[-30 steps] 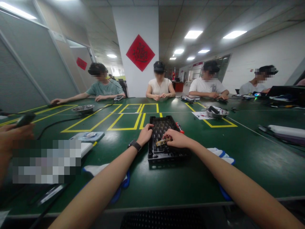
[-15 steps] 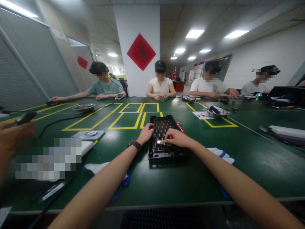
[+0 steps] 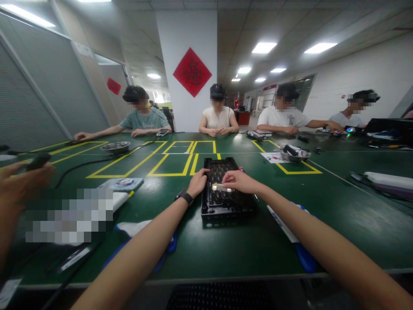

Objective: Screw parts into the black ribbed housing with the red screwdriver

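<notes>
A black plastic case point(image 3: 226, 211), shaped like a shallow tray with a patterned floor, lies on the table in front of me. My left hand point(image 3: 197, 182) grips its left wall, with fingers bent over the rim. Above the case floor, my right hand point(image 3: 238, 181) pinches a small pale strip with shiny ends point(image 3: 219, 187); its exact kind is too small to make out. Just past the case's right rim, a small red item point(image 3: 241, 169) is mostly covered by my right hand.
White-and-blue gloves point(image 3: 135, 227) lie under both forearms. A metal bowl point(image 3: 115, 147) stands at left, another point(image 3: 295, 154) at right. Yellow tape marks the green table point(image 3: 190, 258). At far left a co-worker's hand point(image 3: 30, 178) holds a dark object. Several people sit opposite.
My right hand has moved slightly away from me over the case, with the strip in its fingers. My left hand stays on the rim. A co-worker's arm at right reaches further right.
</notes>
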A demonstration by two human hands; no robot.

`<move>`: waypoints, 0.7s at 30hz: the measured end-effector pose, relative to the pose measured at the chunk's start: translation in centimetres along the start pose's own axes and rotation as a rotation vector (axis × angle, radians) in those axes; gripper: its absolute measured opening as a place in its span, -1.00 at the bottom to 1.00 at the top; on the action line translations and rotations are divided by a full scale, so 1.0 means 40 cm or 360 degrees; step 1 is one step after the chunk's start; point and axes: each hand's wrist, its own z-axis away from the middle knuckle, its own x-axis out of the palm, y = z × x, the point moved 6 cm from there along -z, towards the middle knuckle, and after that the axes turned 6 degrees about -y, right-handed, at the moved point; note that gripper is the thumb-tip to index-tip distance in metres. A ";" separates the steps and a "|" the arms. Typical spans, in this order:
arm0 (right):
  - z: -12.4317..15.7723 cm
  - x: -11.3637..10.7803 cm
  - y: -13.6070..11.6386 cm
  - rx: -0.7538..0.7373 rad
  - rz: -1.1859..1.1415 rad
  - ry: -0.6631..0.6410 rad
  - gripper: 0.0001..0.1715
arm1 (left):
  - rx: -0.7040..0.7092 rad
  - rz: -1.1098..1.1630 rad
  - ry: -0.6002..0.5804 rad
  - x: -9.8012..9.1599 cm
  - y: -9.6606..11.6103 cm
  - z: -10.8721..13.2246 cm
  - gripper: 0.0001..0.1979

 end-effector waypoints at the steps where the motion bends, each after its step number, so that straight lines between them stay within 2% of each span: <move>1: 0.004 0.007 -0.011 0.0000 -0.0101 -0.0101 -0.64 | -0.0008 0.0000 0.0017 0.000 0.001 0.000 -0.57; 4: 0.034 0.039 -0.048 -0.0021 -0.0295 -0.0426 -0.52 | -0.0006 -0.0001 0.0053 -0.001 0.006 -0.001 -0.57; 6: 0.062 0.058 -0.068 -0.0049 -0.0298 -0.0551 -0.52 | -0.0004 -0.0002 0.0072 -0.003 0.010 0.001 -0.57; 13: 0.112 0.071 -0.095 -0.0170 0.0293 -0.0388 -0.69 | -0.0022 -0.0014 0.0049 -0.004 0.016 0.005 -0.58; 21: 0.113 0.079 -0.107 -0.0360 0.0601 -0.0288 -0.74 | 0.0044 -0.0114 0.0006 0.002 0.014 0.000 -0.58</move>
